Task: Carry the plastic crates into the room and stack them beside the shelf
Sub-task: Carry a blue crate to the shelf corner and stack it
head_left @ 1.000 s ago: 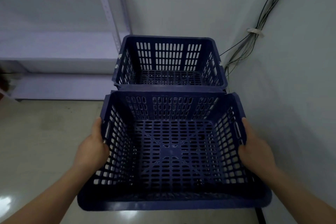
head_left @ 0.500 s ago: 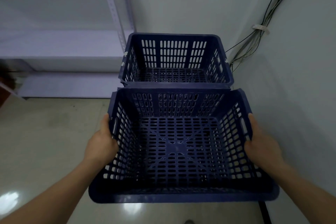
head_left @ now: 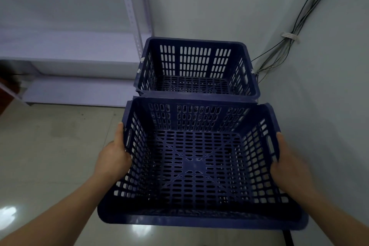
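Mid-carry, last stretch before the stack. Filling the lower view: carried crate (head_left: 196, 166), dark blue slotted plastic, off the floor and roughly level, far rim right up against the near rim of the parked crate (head_left: 196, 62); touching or merely overlapping in view, cannot tell. Parked crate of the same make, set in the corner just right of the shelf upright; underside hidden, with a stepped edge at the near left corner, possibly another crate below. Clamped on the carried crate, one to each side wall and well apart: left hand (head_left: 112, 156) on the left rim beside the handle slot, right hand (head_left: 287, 168) matching on the right, thumbs laid along the rim, fingers out of view on the outer faces. Judged step: delivery all but done, stacking not yet. Next, most likely: raise to clear the parked rim, carry forward until corners line up, then lower straight to seat; scant room on the right, so no swinging wide. Room, in order of size: pale grey walls meeting in a corner, right wall (head_left: 329, 106) close by; glossy pale floor (head_left: 50, 146) with glare patches; white slotted-angle shelf (head_left: 69, 46) at left; bundle of cables (head_left: 311, 6) down the right wall; white tie (head_left: 290, 37) cinching them.
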Motion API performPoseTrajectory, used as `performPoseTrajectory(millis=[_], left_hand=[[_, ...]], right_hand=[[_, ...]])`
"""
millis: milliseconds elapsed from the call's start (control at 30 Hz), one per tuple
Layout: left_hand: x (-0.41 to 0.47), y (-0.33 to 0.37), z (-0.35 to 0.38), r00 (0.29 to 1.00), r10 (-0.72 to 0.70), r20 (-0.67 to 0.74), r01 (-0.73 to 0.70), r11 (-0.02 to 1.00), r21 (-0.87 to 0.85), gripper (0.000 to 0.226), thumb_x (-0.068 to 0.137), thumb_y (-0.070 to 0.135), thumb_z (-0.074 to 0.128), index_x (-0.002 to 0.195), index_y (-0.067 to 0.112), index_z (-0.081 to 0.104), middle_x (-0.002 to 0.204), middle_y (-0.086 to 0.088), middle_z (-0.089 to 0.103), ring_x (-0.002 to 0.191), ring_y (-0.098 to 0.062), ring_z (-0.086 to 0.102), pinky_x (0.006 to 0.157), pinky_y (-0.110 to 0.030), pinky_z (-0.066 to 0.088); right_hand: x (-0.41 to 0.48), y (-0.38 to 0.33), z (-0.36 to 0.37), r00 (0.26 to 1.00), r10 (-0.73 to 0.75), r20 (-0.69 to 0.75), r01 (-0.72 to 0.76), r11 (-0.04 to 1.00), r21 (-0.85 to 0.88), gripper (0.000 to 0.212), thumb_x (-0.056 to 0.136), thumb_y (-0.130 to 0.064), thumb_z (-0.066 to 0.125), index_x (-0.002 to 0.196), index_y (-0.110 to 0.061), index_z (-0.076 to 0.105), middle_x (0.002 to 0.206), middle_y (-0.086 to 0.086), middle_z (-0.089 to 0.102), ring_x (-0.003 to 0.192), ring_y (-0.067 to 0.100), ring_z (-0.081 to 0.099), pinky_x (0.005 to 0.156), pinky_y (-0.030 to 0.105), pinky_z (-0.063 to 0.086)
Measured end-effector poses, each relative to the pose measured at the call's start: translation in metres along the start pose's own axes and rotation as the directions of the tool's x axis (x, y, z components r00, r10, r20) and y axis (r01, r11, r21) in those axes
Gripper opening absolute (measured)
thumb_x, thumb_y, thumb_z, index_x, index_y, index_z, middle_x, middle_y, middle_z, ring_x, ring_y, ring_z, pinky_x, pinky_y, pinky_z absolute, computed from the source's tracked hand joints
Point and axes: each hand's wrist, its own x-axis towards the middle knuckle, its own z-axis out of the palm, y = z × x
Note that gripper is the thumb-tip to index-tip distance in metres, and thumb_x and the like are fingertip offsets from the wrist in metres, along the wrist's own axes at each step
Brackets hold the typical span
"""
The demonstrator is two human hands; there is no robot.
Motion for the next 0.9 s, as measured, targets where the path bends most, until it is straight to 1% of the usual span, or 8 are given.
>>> performPoseTrajectory(millis=[133,233,333,500,600,767,833,900], left_hand=[[0.0008,-0.001,0.0015,1.0,0.005,-0.006,-0.005,1.0,-0.009,0.094,0.088,0.002,0.053,0.161,0.02,-0.003,0.085,-0.008,0.059,0.065,-0.023,0.052,0.06,-0.035,0.04],[0.0019,-0.0029,0.0022,1.0,0.001,-0.001,-0.001,1.0,-0.004,0.095,0.089,0.004,0.053,0.161,0.023,-0.005,0.088,-0.009,0.061,0.066,-0.023,0.054,0.06,-0.035,0.042],[0.0018,-0.0032,0.003,1.0,-0.002,-0.004,0.002,1.0,0.015,0.095,0.088,0.006,0.053,0.161,0.023,-0.005,0.092,-0.01,0.062,0.07,-0.026,0.056,0.063,-0.038,0.046],[0.0016,-0.0027,0.0027,1.0,-0.018,0.0,0.018,0.999,0.043,0.096,0.088,0.007,0.054,0.161,0.025,-0.006,0.094,-0.012,0.061,0.072,-0.027,0.055,0.063,-0.037,0.044],[0.0005,-0.0005,0.0029,0.999,-0.033,0.0,0.033,0.999,0.04,0.096,0.088,0.007,0.054,0.16,0.027,-0.006,0.092,-0.011,0.061,0.071,-0.026,0.055,0.062,-0.036,0.043],[-0.0019,-0.0014,0.0027,0.999,-0.046,0.001,0.046,0.997,0.062,0.097,0.087,0.007,0.055,0.16,0.028,-0.006,0.093,-0.01,0.06,0.07,-0.026,0.055,0.062,-0.036,0.043],[-0.0007,-0.0022,0.0032,0.999,-0.043,0.004,0.043,0.998,0.049,0.097,0.088,0.006,0.055,0.16,0.027,-0.006,0.09,-0.009,0.061,0.068,-0.024,0.055,0.061,-0.036,0.042],[0.0069,-0.0016,0.0015,0.999,-0.033,0.015,0.033,0.998,0.046,0.096,0.088,0.005,0.054,0.16,0.025,-0.006,0.085,-0.007,0.061,0.065,-0.022,0.054,0.059,-0.035,0.042]], right_hand=[[-0.0016,-0.0043,-0.0025,1.0,0.003,0.01,-0.003,1.0,0.01,0.097,0.096,-0.009,0.053,0.165,-0.042,-0.006,0.083,0.002,0.067,0.064,0.023,0.066,0.063,0.047,0.061],[-0.0002,-0.0045,-0.0033,1.0,0.008,0.013,-0.008,1.0,0.011,0.098,0.095,-0.008,0.053,0.165,-0.042,-0.006,0.082,0.001,0.067,0.063,0.024,0.066,0.064,0.047,0.061],[-0.0011,-0.0043,-0.0034,1.0,0.012,0.022,-0.012,1.0,0.01,0.098,0.095,-0.009,0.053,0.163,-0.045,-0.008,0.084,0.003,0.068,0.064,0.025,0.068,0.063,0.048,0.062],[-0.0034,-0.0074,-0.0056,0.999,0.025,0.03,-0.024,0.999,-0.024,0.098,0.097,-0.01,0.052,0.164,-0.039,-0.013,0.083,0.002,0.066,0.065,0.023,0.066,0.064,0.046,0.061],[-0.0035,-0.008,-0.0065,1.0,0.017,0.024,-0.016,0.999,-0.041,0.097,0.097,-0.01,0.052,0.165,-0.037,-0.012,0.089,0.006,0.068,0.067,0.024,0.066,0.066,0.047,0.061],[-0.0042,-0.0069,-0.0058,0.999,0.025,0.023,-0.024,0.999,-0.044,0.094,0.098,-0.011,0.051,0.165,-0.035,-0.011,0.08,0.001,0.065,0.063,0.024,0.065,0.065,0.045,0.06],[-0.0059,-0.0057,-0.0036,1.0,0.026,0.015,-0.026,0.999,-0.035,0.094,0.097,-0.011,0.052,0.166,-0.033,-0.009,0.079,0.001,0.065,0.063,0.023,0.065,0.065,0.045,0.059],[-0.0062,-0.0069,-0.0027,1.0,0.02,0.005,-0.02,0.999,-0.028,0.094,0.097,-0.01,0.053,0.166,-0.031,-0.008,0.076,0.001,0.064,0.062,0.023,0.063,0.061,0.041,0.056]])
